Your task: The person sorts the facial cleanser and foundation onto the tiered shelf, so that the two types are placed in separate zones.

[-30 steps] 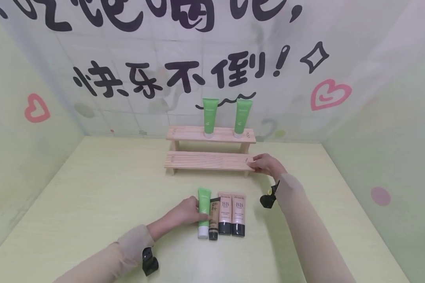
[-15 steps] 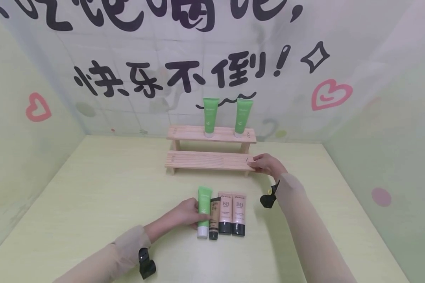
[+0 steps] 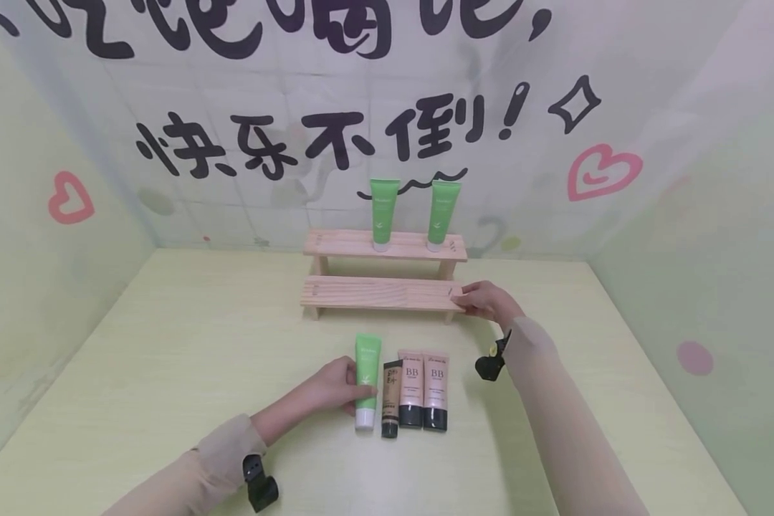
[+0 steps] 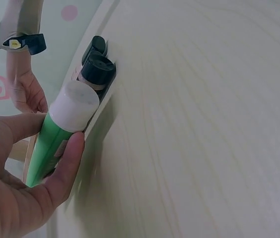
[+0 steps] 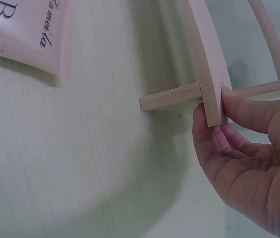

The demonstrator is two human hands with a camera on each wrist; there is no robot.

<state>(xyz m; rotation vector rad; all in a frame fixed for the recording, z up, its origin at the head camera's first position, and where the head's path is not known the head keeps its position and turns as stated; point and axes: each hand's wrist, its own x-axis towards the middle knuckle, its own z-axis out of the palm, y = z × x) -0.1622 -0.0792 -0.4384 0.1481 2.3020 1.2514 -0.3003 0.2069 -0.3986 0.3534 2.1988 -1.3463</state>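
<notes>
My left hand [image 3: 332, 385] pinches a green squeeze tube [image 3: 367, 358] with a white cap between thumb and fingers. In the left wrist view that tube [image 4: 50, 144] has its white cap toward the camera and looks lifted off the table. Just right of it lie a small brown tube [image 3: 391, 390] with a black cap and two pink BB cream tubes [image 3: 411, 383], side by side. My right hand [image 3: 486, 299] grips the right end of the lower step of a two-tier wooden stand [image 3: 380, 292], thumb on top and fingers beneath, clearest in the right wrist view.
Two more green tubes [image 3: 382, 215] stand cap-down on the stand's upper step. Behind the stand rises a white wall [image 3: 251, 86] with black lettering, and side walls border the pale wood-look table [image 3: 187, 344].
My left hand has drawn the green tube slightly left and away from me, opening a small gap to the brown tube. My right hand stays on the stand.
</notes>
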